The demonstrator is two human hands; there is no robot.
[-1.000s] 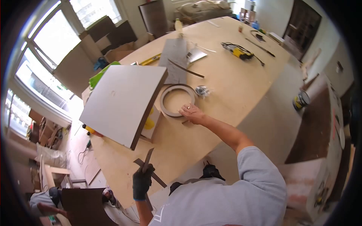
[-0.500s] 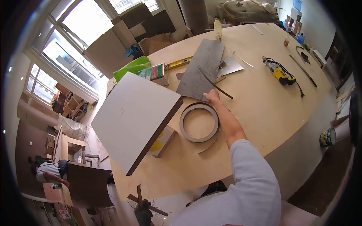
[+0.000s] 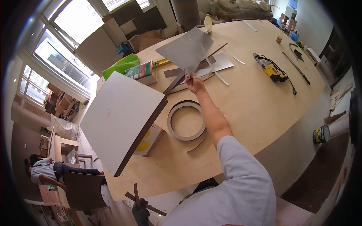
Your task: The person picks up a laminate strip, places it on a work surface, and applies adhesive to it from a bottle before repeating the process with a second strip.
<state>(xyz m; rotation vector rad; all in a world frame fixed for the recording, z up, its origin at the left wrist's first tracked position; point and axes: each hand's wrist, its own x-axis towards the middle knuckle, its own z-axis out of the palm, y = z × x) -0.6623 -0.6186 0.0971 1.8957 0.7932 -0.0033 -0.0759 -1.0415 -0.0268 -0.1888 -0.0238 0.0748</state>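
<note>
My right hand (image 3: 195, 83) is closed on the near corner of a thin grey sheet (image 3: 184, 49), which is tilted up off the table. Under and beside the sheet lie brown and white strips and a white flat piece (image 3: 223, 62). Low in the view, my left hand (image 3: 140, 214), in a dark glove, grips several brown strips (image 3: 136, 192). Nearer me than my right hand, a roll of edge banding (image 3: 186, 120) lies flat. To its left, a white panel with a brown edge (image 3: 122, 116) rests raised on a box (image 3: 152, 141).
On the wooden table (image 3: 241, 124) lie a yellow power tool (image 3: 274, 71) with its cord, a green-and-red box (image 3: 140, 72), a green bag (image 3: 120, 64) and a bottle (image 3: 208, 23). A co-worker (image 3: 47, 173) holds a dark panel (image 3: 83, 190) at left. A bucket (image 3: 321, 134) stands at right.
The grey sheet has been lifted and turned by my right hand, uncovering strips and flat pieces beneath. The view has shifted slightly. My left hand still holds its strips.
</note>
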